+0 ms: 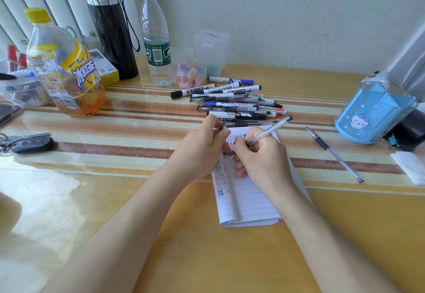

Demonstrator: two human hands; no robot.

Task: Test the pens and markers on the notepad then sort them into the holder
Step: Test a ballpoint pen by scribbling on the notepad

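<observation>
My right hand (262, 157) grips a clear gel pen (273, 128) with its tip down on the lined notepad (250, 203), whose left side carries rows of coloured test marks. My left hand (202, 147) pinches a small clear pen cap (222, 127) and rests on the notepad's upper left corner. A pile of whiteboard markers and pens (232, 103) lies just beyond the notepad. The blue pen holder (372, 115) stands at the right. One capped black-grip pen (333, 153) lies alone on the table between notepad and holder.
An iced-tea bottle (64, 65), a black flask (110, 28) and a water bottle (157, 37) stand at the back left. A clear jar (190, 73) sits behind the pile. Car keys (30, 143) lie at the left, a folded tissue (411, 166) at the right edge.
</observation>
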